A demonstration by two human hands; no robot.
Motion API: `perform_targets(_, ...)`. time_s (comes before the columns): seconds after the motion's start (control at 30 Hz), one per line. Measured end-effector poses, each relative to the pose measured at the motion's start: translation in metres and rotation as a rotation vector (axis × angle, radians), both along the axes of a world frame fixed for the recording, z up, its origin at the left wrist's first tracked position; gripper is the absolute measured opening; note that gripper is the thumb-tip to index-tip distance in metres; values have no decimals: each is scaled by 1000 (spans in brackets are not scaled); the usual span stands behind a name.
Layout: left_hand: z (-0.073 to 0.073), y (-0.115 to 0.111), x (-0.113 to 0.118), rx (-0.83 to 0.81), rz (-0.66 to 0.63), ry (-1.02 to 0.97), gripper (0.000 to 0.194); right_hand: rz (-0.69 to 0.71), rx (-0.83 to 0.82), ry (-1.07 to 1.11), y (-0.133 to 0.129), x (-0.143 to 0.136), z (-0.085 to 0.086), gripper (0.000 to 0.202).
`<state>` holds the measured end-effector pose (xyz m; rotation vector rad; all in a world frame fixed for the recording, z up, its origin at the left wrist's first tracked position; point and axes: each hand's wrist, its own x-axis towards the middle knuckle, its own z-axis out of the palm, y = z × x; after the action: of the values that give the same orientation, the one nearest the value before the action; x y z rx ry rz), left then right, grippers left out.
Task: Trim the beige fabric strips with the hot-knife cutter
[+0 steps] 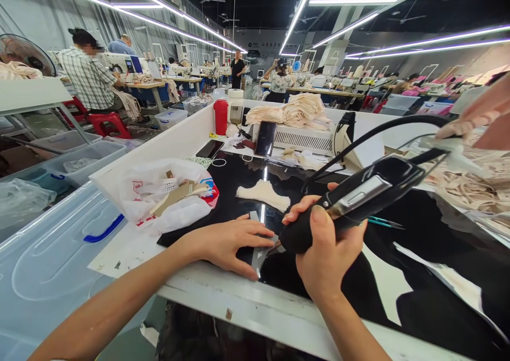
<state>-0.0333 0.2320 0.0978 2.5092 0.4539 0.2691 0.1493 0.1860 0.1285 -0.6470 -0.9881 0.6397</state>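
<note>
Head view: left hand [225,244] flat, fingers spread, pinning a small pale fabric piece [257,254] to the glossy black worktop [418,297] near its front edge. Right hand [324,244] fisted around a black corded hand tool [354,201], tip angled down at that piece. Beyond: cream fabric cutout [263,194], crinkled white plastic bag [159,196], red cylindrical bottle [220,117].

Black corded tool [358,199], tip-down on table.
</note>
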Motion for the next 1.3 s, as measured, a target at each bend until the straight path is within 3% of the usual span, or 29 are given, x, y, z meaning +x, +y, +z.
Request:
perform_targets(0.73, 6, 1, 3, -46, -5, 28, 64, 110, -31, 56, -21, -10, 3, 43)
perform_targets(0.93, 2, 0, 4, -12, -13, 8, 58, 55, -95, 54, -23, -11, 1, 42)
perform_targets(1.17, -8, 2, 7, 107, 16, -65, 69, -13, -191, 102, -19, -5, 5, 52)
perform_targets(1.3, -9, 4, 6, 121, 80, -103, 48, -79, -224, 111, -12, 3, 9, 53)
